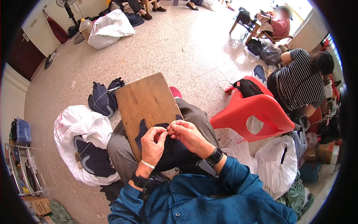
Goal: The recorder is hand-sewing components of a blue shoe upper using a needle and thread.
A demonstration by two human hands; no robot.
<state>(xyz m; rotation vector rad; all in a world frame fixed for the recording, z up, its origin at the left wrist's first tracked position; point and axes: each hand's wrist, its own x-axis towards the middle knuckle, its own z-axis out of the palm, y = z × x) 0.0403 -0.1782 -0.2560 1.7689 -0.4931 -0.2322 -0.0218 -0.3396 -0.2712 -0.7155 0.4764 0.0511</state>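
A wooden board [149,99] rests across my lap, and a dark navy cut fabric piece [143,130] lies over its near end. Above that fabric my left hand [153,145] is closed in a pinch, thumb against forefinger. My right hand [189,137] pinches close beside it, the fingertips of both nearly meeting. Whatever is between the fingers is too small to make out. Part of the fabric is hidden under my hands and wrists.
At my left stand a white sack [84,119] of dark pieces and a tied dark bundle [102,99]. A red plastic chair [253,112] is at my right, near a person in a striped top [298,78]. Another white bag [276,160] sits nearer.
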